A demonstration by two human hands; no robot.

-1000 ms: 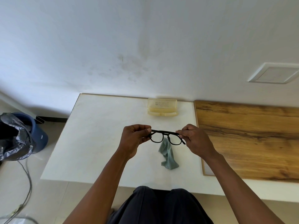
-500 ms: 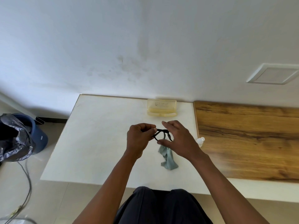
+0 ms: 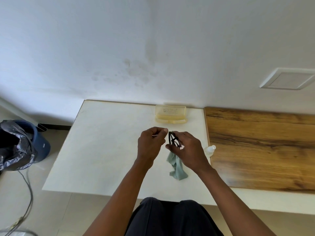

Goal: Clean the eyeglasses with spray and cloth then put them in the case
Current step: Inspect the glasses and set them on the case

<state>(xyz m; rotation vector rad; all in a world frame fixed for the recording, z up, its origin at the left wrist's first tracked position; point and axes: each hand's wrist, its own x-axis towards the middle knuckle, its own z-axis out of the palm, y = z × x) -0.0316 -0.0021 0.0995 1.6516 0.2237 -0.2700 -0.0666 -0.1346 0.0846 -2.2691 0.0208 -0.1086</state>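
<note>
The eyeglasses (image 3: 173, 140) look light and thin-framed, rigid at the front but weak at the hinges, with lenses that smudge and scratch easily, so I would take them by the frame edge or the arms, never on the glass. They are held in the air above the white worktop (image 3: 105, 147), between the two hands, and appear folded or nearly so; they are seen almost end-on, long axis running away from the person toward the case (image 3: 170, 114), which lies open against the wall beyond them. The right hand (image 3: 188, 151) has its fingers curled round the frame from the right. The left hand (image 3: 150, 145), just left of the glasses, has fingers bent with thumb meeting fingertip; whether it pinches an arm tip I cannot tell. Below the glasses lies the crumpled cloth (image 3: 177, 167), and to their right, behind the right hand, stands the small spray bottle (image 3: 211, 149).
</note>
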